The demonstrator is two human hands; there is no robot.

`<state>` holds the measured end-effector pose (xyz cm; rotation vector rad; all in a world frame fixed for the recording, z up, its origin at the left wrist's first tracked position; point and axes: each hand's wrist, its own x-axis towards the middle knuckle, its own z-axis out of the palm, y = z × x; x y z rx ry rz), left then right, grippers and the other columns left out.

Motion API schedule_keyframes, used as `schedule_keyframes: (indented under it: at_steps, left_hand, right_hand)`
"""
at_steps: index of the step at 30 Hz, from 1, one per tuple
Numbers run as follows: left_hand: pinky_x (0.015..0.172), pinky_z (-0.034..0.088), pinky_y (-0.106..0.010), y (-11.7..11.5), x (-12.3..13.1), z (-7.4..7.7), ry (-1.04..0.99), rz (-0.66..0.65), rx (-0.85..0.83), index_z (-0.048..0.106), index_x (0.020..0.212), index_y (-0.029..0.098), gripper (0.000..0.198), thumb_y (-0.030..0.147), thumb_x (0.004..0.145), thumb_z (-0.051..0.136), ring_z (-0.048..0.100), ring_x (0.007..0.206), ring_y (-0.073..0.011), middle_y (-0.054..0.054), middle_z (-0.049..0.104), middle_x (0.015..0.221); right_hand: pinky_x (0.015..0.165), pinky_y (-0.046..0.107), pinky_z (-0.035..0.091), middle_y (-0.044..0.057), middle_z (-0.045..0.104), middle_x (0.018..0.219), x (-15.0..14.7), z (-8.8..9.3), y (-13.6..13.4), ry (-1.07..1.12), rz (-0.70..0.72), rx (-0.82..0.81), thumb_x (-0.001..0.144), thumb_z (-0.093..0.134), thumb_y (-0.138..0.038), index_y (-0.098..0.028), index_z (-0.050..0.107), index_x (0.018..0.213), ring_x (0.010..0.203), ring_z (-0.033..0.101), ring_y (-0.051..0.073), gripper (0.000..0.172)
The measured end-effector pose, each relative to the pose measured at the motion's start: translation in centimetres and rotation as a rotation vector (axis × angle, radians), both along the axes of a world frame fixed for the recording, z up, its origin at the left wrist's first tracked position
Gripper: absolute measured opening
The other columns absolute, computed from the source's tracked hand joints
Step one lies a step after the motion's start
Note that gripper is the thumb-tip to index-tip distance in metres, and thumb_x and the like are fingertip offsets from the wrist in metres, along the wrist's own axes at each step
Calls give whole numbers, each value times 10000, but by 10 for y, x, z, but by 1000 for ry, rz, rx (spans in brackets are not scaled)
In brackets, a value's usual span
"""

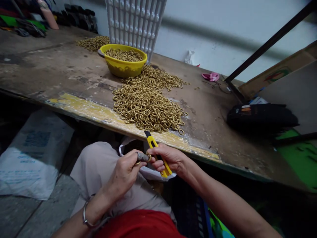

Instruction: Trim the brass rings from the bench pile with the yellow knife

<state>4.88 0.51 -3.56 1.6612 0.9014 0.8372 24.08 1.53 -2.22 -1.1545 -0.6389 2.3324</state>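
Note:
My left hand (126,172) is closed in a pinch on a small brass ring (146,158), its thumb wrapped in a grey cover. My right hand (168,158) grips a yellow utility knife (157,152), blade end pointing up toward the bench, right beside the ring. Both hands meet over my lap, just below the bench edge. A large heap of brass rings (146,102) lies on the worn wooden bench (61,69) above them. A yellow bowl (122,64) full of rings stands behind the heap.
A white plastic crate (135,19) stands upright behind the bowl, with a second ring pile (94,43) to its left. A black bag (260,115) lies on the bench at right. A white sack (32,155) sits on the floor at left.

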Motion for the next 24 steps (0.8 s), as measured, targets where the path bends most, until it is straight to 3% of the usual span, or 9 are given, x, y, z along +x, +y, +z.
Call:
schedule_keyframes:
  at_steps: [3, 6, 9, 11, 14, 19, 22, 24]
  left_hand:
    - [667, 445, -247, 0, 2, -1, -36, 38, -212, 652, 776, 161, 61, 198, 817, 624, 570, 706, -149, -35, 633, 752]
    - [444, 326, -193, -1, 3, -1, -149, 64, -568, 571, 750, 162, 217, 347, 764, 683, 405, 473, -78, 47, 497, 573]
    - [388, 251, -168, -2, 3, -2, -239, 91, -710, 532, 748, 169, 340, 450, 717, 721, 337, 425, -52, 73, 453, 539]
    - [392, 261, -163, -3, 4, -2, -253, 99, -714, 538, 769, 167, 363, 475, 717, 723, 355, 432, -52, 68, 467, 544]
    - [402, 268, -167, -4, 5, -2, -243, 76, -693, 533, 768, 170, 358, 479, 736, 711, 356, 432, -54, 69, 459, 536]
    - [439, 268, -184, -3, 0, 0, -170, -1, -573, 501, 731, 178, 294, 419, 822, 644, 335, 474, -66, 64, 433, 557]
    - [459, 256, -191, -6, -5, 10, -99, -89, -544, 514, 734, 176, 243, 360, 852, 619, 326, 507, -74, 58, 417, 574]
    - [458, 236, -196, -12, -8, 15, -88, -182, -588, 537, 763, 176, 221, 357, 847, 632, 309, 517, -76, 52, 417, 600]
  right_hand:
    - [388, 176, 208, -78, 433, 547, -4, 1, -7, -103, -55, 137, 773, 656, -432, -180, 464, 647, 394, 259, 28, 340]
    - [436, 202, 225, -81, 367, 533, -8, 5, -22, -426, -131, 488, 837, 569, -464, -205, 421, 643, 442, 286, 63, 355]
    - [530, 224, 268, -46, 440, 589, -10, 7, -41, -910, -51, 897, 841, 525, -241, -198, 451, 661, 540, 384, 97, 200]
    - [575, 238, 288, -9, 547, 677, -11, 5, -51, -1156, 77, 1051, 787, 493, -110, -191, 503, 723, 607, 468, 124, 104]
    - [597, 249, 311, 31, 632, 767, -13, 1, -59, -1357, 218, 1117, 756, 476, -50, -186, 548, 831, 659, 546, 155, 171]
    - [605, 257, 334, 66, 677, 844, -13, 0, -51, -1499, 337, 1145, 823, 478, -53, -180, 569, 913, 714, 606, 179, 181]
    - [580, 265, 315, 75, 677, 800, 7, -2, -41, -1705, 374, 999, 834, 476, -49, -177, 576, 903, 680, 608, 182, 176]
    - [572, 274, 310, 74, 671, 758, 33, -5, -34, -1867, 302, 861, 818, 475, -37, -170, 577, 897, 661, 607, 189, 185]
